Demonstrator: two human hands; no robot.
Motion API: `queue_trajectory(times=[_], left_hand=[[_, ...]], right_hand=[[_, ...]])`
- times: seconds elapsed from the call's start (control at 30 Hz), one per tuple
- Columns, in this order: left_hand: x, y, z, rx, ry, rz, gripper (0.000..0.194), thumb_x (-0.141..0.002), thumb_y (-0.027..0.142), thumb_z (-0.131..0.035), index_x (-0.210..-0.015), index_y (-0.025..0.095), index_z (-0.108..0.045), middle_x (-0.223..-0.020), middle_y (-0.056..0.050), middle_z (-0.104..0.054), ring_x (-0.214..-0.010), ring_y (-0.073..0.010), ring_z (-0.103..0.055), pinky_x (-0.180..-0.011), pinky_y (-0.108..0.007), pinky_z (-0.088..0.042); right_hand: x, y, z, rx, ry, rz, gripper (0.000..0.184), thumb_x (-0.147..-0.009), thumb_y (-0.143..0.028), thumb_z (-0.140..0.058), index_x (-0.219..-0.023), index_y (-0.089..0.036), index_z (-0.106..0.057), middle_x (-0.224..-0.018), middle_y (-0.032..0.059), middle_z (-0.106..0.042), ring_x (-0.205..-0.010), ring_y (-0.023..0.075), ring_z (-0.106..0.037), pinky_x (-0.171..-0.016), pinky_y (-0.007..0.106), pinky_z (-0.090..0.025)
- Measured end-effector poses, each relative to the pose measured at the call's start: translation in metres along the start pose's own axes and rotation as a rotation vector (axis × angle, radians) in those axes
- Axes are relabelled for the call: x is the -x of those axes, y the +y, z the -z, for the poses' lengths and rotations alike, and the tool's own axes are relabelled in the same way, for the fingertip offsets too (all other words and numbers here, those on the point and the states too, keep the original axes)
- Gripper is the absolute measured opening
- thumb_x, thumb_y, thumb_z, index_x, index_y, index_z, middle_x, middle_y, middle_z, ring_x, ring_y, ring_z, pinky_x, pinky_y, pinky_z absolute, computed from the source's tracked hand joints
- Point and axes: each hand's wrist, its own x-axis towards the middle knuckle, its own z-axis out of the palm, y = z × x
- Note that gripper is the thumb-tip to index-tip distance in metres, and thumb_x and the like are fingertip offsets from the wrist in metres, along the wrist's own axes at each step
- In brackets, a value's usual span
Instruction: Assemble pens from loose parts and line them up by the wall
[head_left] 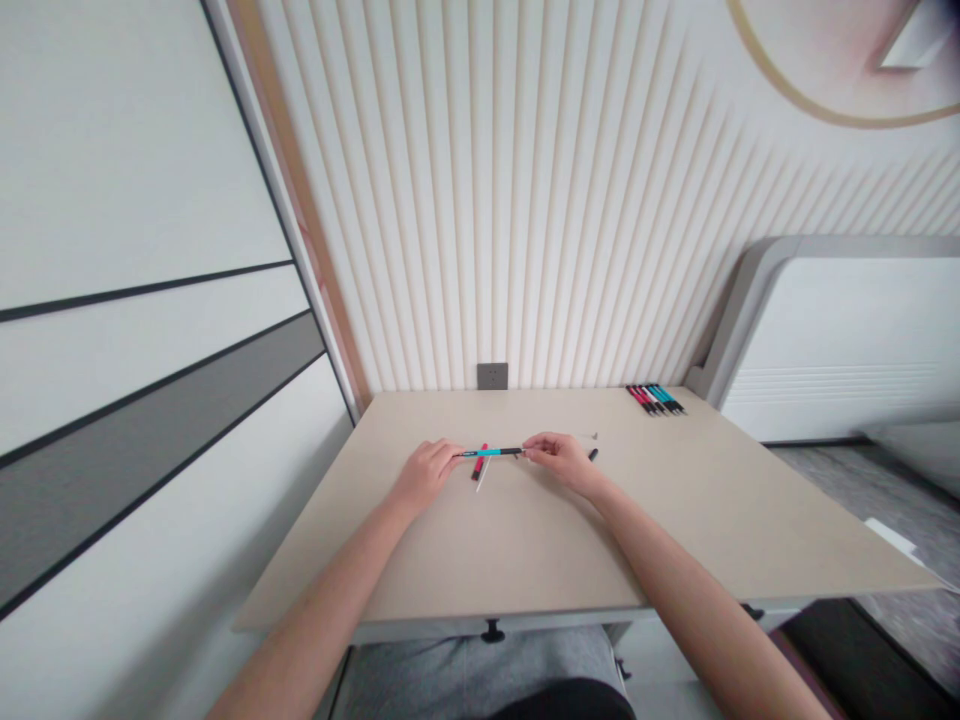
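A blue and black pen [489,452] is held level above the desk between my two hands. My left hand [433,472] pinches its left end. The fingers of my right hand [559,460] are closed at its black right end, around a small tip that is too small to make out. Just behind and below the pen, a red pen barrel [478,467] and a thin white refill [484,475] lie on the desk. A short black piece [593,455] pokes out beyond my right hand, partly hidden by it.
On the beige desk [420,570], several red, white and blue pens [656,400] lie in a row at the far right corner. A small thin item [594,436] rests behind my right hand. The ribbed wall with a grey socket [493,376] borders the back edge.
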Motion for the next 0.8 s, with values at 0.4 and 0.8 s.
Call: queue_trajectory(times=[0.4, 0.8], left_hand=[[0.000, 0.002, 0.002, -0.078, 0.016, -0.023, 0.017, -0.096, 0.027, -0.044, -0.102, 0.020, -0.059, -0.094, -0.005, -0.065, -0.084, -0.0168, -0.059, -0.076, -0.032, -0.043], [0.001, 0.004, 0.001, -0.097, 0.005, -0.032, 0.018, -0.096, 0.025, -0.042, -0.101, 0.019, -0.058, -0.093, -0.005, -0.065, -0.085, -0.0168, -0.059, -0.076, -0.033, -0.043]], right_hand=[[0.001, 0.004, -0.004, 0.081, -0.002, -0.020, 0.032, -0.075, -0.042, -0.063, -0.089, -0.014, -0.068, -0.075, 0.0045, -0.068, -0.066, 0.0151, -0.059, -0.064, 0.027, -0.045], [0.007, -0.011, -0.008, 0.377, 0.032, 0.063, 0.049, -0.090, -0.052, -0.039, -0.063, -0.017, -0.060, -0.057, 0.0001, -0.056, -0.053, 0.0117, -0.046, -0.054, 0.024, -0.036]])
